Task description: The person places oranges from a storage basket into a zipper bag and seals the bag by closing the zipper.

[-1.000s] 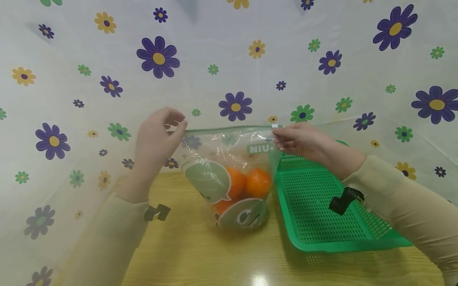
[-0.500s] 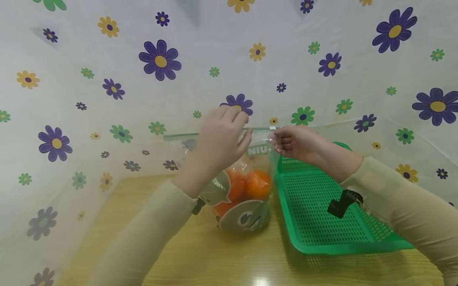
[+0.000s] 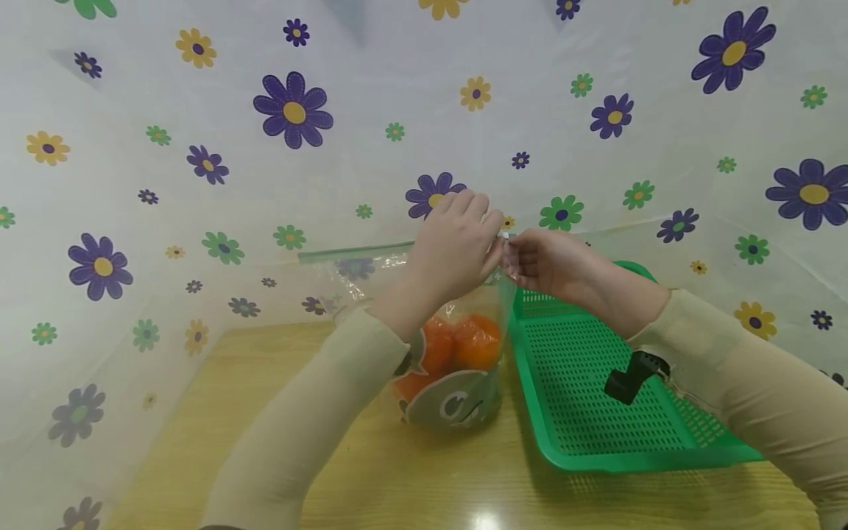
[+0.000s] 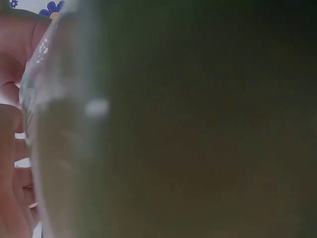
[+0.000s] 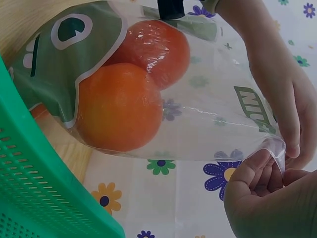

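Observation:
A clear slider zip bag (image 3: 450, 397) with green cartoon prints stands on the table, and several oranges (image 5: 119, 106) show through it. My right hand (image 3: 553, 258) pinches the bag's top right corner; the right wrist view shows the plastic gathered between thumb and fingers. Reaching across the bag's front, my left hand (image 3: 457, 243) has its thumb and fingers on the top edge, close beside the right hand. A small white slider (image 3: 506, 235) shows between the two hands. Leftward from there, the green zip strip (image 3: 351, 252) runs out straight. Blurred plastic fills most of the left wrist view.
Right of the bag, a green perforated plastic basket (image 3: 539, 427) sits on the wooden table (image 3: 397, 478), under my right forearm. Behind hangs a white flower-print sheet (image 3: 371, 169). A black wrist camera (image 3: 626, 383) is strapped to the right sleeve.
My left hand has let go of the bag's top left corner and moved right along the top edge to the slider. The right hand stays at the right corner.

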Motion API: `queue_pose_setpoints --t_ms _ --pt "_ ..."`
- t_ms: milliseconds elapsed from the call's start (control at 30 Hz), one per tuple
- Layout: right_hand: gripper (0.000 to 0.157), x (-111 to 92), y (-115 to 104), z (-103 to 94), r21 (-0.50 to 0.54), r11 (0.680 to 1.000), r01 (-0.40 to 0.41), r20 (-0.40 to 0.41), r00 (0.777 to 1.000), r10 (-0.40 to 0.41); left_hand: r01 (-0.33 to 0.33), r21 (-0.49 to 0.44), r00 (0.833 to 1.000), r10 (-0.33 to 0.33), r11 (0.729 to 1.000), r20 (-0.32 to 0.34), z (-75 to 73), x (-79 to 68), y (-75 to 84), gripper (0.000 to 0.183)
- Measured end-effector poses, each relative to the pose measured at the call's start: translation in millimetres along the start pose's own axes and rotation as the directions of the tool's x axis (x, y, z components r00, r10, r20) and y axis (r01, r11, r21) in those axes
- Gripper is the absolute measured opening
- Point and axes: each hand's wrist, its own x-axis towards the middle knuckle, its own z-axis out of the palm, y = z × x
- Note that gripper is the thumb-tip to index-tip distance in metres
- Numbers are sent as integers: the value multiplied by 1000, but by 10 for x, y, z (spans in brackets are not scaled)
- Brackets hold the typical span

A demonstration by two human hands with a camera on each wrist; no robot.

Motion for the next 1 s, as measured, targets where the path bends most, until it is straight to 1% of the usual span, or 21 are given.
queue_pose_setpoints --t_ms 100,200,333,500,567,667,833,1000 --pt "41 4 2 2 3 1000 -3 -2 1000 3 19 -15 998 -18 1000 56 22 9 14 27" --pt "40 11 9 2 7 1000 -5 -6 1000 5 26 -33 997 -23 999 78 31 11 23 30" --pt "39 13 25 -5 4 1000 -3 -14 1000 3 21 -47 998 -18 999 60 38 13 24 28" --pt "25 4 44 -9 19 1000 -8 -28 1000 9 17 -84 1000 -15 996 17 55 4 12 24" --pt "21 1 50 -5 29 999 -14 -39 999 15 23 -105 1000 -23 994 9 62 -5 6 23" --pt "20 4 56 1 31 999 -17 -62 998 19 45 -151 999 -45 987 4 70 -8 -6 21" --pt "17 12 52 0 20 1000 13 -80 997 -11 84 -223 996 -88 971 -9 62 -1 -33 17" --pt "19 13 57 -6 -8 998 58 -84 995 -58 110 -230 994 -109 967 14 54 9 -50 18"
